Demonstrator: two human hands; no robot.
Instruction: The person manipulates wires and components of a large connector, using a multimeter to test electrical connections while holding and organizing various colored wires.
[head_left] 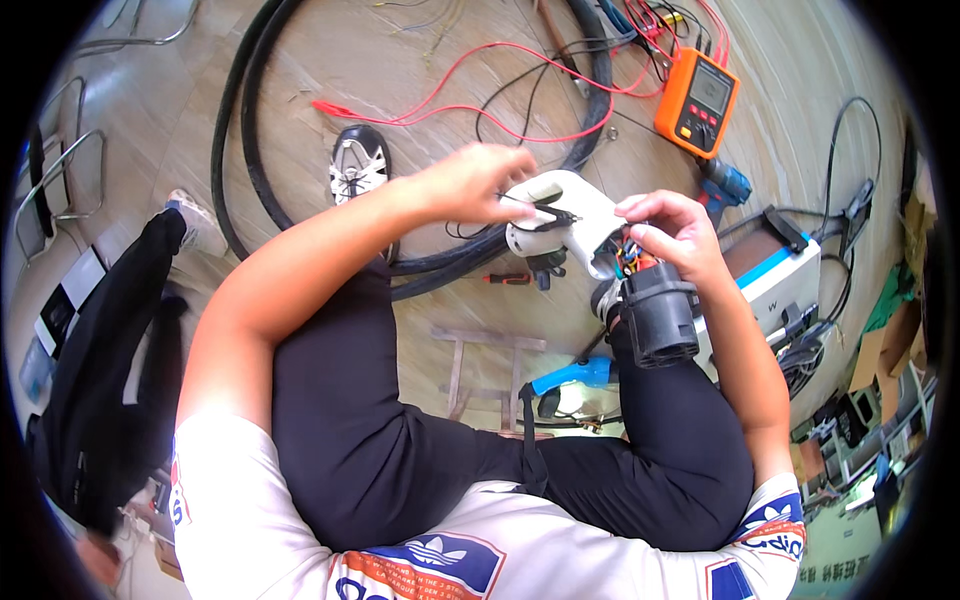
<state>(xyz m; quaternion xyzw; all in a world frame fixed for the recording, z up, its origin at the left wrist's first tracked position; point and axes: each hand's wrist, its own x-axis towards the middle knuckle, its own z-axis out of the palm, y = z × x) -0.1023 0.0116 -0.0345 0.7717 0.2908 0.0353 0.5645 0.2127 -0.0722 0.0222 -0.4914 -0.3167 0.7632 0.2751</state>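
A white curved plastic housing (590, 212), like the handle of a charging gun, is held up between my hands above the floor. My left hand (478, 185) is closed at its left side, around a slim black tool (552, 214) whose exact kind is unclear. At the opposite edge, my right hand (678, 232) pinches the housing between thumb and forefinger. Coloured wires (632, 258) come out of its open end into a black round connector (660, 315), which hangs below my right hand over my right knee.
An orange meter (698, 103) with red test leads (480, 105) lies ahead on the right. A blue power drill (724, 186) is beside it. Thick black cable (222, 150) coils across the floor. A screwdriver (507, 279) and a blue tool (572, 376) lie nearer. Another person's leg (110, 360) is at left.
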